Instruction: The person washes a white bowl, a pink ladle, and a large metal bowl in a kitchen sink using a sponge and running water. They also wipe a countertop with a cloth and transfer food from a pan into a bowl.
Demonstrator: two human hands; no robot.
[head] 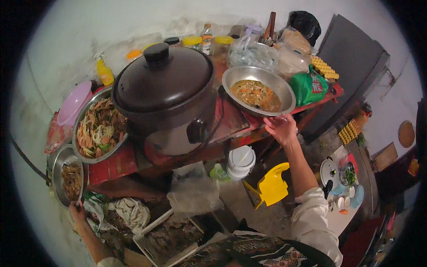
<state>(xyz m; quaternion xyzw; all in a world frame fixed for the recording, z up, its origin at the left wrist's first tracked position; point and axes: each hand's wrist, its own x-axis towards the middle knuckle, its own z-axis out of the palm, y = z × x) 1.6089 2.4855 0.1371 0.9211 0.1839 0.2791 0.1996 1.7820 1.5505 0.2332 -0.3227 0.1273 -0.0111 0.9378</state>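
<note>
At the far left, my left hand grips the near rim of a steel basin that holds brown, shredded-looking food. My right hand is at the near rim of another steel basin, its fingers partly under the edge. Inside that one is a brothy dish with orange and pale pieces. Between the two stands a large dark electric stew pot, its lid on. Beside the pot, a bigger steel basin is full of mixed sliced food with green and pink pieces.
The red-covered table carries jars, a yellow spray bottle, plastic bags and a green bag. Below are a white bucket and a yellow plastic chair. A low table with dishes stands right.
</note>
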